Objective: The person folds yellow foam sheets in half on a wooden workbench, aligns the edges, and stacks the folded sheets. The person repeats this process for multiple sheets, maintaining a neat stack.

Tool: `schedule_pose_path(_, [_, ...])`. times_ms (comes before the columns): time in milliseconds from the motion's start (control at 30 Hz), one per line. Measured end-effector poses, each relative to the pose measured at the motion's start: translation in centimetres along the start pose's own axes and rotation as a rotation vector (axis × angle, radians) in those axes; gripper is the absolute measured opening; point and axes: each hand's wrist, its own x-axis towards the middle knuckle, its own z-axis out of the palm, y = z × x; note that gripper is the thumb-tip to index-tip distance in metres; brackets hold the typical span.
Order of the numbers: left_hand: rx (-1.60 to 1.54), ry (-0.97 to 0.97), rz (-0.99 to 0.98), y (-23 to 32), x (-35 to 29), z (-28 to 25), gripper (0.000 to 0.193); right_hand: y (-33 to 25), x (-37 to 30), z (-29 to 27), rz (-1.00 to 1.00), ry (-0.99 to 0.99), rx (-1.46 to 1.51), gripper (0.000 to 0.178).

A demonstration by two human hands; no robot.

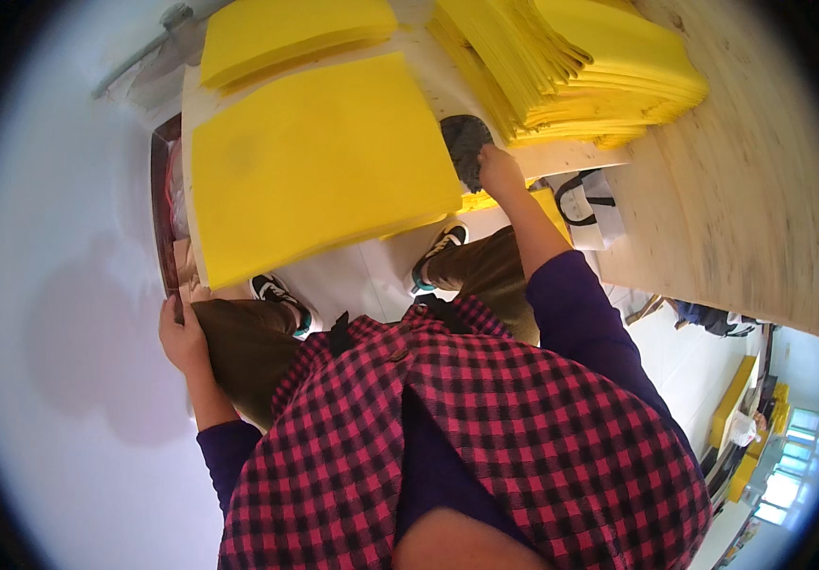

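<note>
At the table's near edge my right hand (501, 173) has its fingers closed on the edge of a dark grey flat piece with a rounded end (464, 142). Its exact kind does not show. Just left of that piece lies a wide stack of flat yellow sheets (314, 161), its top sheet smooth. My left hand (182, 340) is low at the left, beside my knee and near the table's dark red side edge (164, 218). Its fingers are curled, with a small dark bit at the fingertips that I cannot make out.
Another yellow stack (295, 33) lies behind the wide one. Folded yellow pieces (590, 85) are piled at the far right, beside a pale wooden board (742, 199). Below the table edge hangs or stands a white bag with black handles (592, 209). A white wall (58, 285) is at left.
</note>
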Motion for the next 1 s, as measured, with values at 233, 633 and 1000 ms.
schedule_pose_path(233, [-0.326, 0.099, 0.003, 1.7, 0.1, -0.6, 0.036, -1.5, -3.3, -1.7, 0.018, 0.046, 0.535, 0.036])
schedule_pose_path(633, [-1.007, -0.259, -0.213, 9.0, 6.1, 2.5, 0.057, -8.6, -8.5, -0.6, -0.125, -0.007, 0.661, 0.061])
schedule_pose_path(1000, [-0.987, -0.512, -0.127, 11.5, 8.1, 3.0, 0.063, -8.4, -8.7, 0.4, -0.171, 0.016, 0.736, 0.059])
